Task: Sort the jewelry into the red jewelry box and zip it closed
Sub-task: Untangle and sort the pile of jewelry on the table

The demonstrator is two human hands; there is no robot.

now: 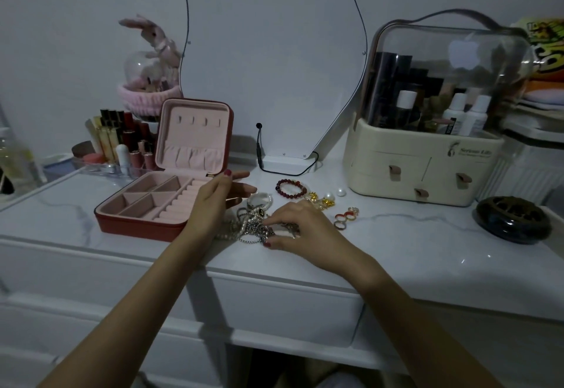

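**Sorting barely begun: fingers work at the tangled pile beside the open box**

The red zip-around jewelry box with the pink velvet lining (158,201) stands open on the white marble-patterned desk (427,244), lid upright, and its compartments and ring rolls look unfilled. By that, the task seems to be at its first step: picking a piece out of the heap.

The right hand (300,229) rests on the tangled heap of silver chains and pearl strands (250,223), just right of the box, its fingers (276,221) curled and pinching into the tangle. The left hand (218,197) hovers at the box's right edge with fingers straight and relaxed, holding nothing. Further right lie a dark red beaded bracelet (291,187), a cluster of gold and pearl earrings (322,200), a loose white pearl (341,192) and several red-and-gold rings (345,216).

The next move probably calls for teasing one strand free without dragging the rest, then laying it in a fitting compartment; the left hand may need to hold the heap down.

The light is dim, so individual chains cannot be told apart. The right hand covers part of the heap, and what exactly it pinches is unclear. The left hand hides the box's right wall, and no zip pull can be made out.
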